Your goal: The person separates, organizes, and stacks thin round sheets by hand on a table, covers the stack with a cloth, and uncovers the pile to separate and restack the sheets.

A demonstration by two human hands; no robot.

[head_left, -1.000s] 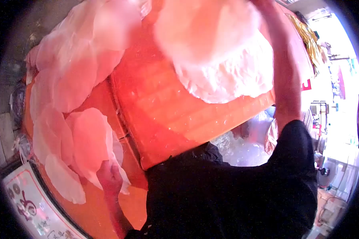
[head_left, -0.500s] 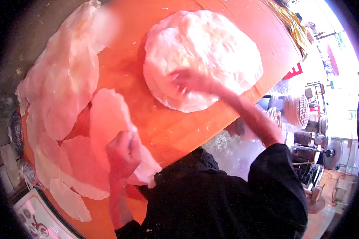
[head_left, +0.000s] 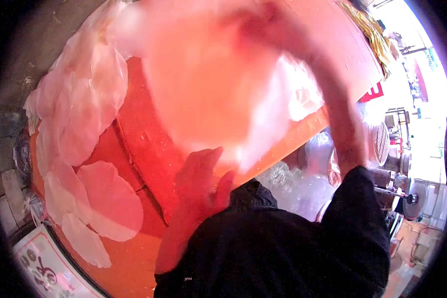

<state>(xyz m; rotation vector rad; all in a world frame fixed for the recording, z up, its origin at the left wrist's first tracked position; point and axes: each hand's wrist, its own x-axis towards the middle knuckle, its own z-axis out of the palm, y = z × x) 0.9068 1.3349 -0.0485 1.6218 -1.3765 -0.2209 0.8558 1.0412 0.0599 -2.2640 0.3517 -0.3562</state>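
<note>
A thin, translucent pale round sheet (head_left: 208, 94) is raised in front of me, smeared by motion, with the orange surface showing through. My right hand (head_left: 263, 30) is at its upper edge and appears to grip it; the fingers are blurred. Low down by the sheet's near edge is my left hand (head_left: 203, 179), its fingers stretched up and thumb apart. Behind the raised sheet, part of a whitish pile of sheets (head_left: 305, 89) shows at the right; the rest is hidden.
Overlapping pale sheets (head_left: 79, 109) lie along the table's left side, with smaller oval ones (head_left: 111, 201) nearer me. The orange table (head_left: 303, 131) ends at a slanting edge. Clear plastic (head_left: 298, 193) lies beyond it, and a striped yellow cloth (head_left: 367, 32) sits at the far corner.
My right hand has moved up and away from me, and a thin sheet is now raised. My left hand has shifted right and opened. The oval sheet once under it has left that spot.
</note>
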